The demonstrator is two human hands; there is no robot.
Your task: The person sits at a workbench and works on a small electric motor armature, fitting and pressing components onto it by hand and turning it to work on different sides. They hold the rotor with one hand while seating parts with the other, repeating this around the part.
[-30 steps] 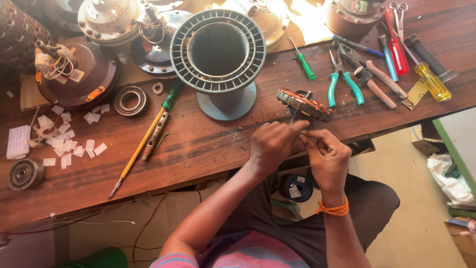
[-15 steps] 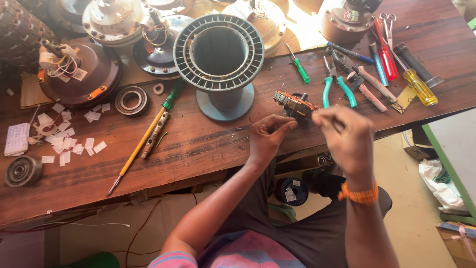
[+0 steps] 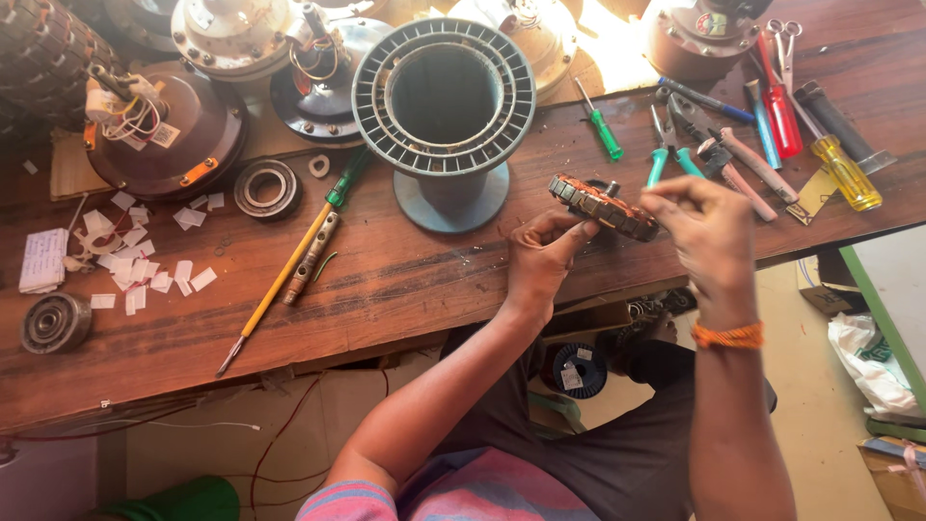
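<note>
Now the left hand point(image 3: 540, 260) grips a copper-wound stator point(image 3: 603, 206) by its lower edge, holding it tilted just above the wooden desk point(image 3: 405, 289). Right hand point(image 3: 704, 236) is closed, fingertips pinched at the stator's right end. Behind it stands a grey ribbed spool point(image 3: 444, 96); teal-handled pliers point(image 3: 666, 145) lie near.
</note>
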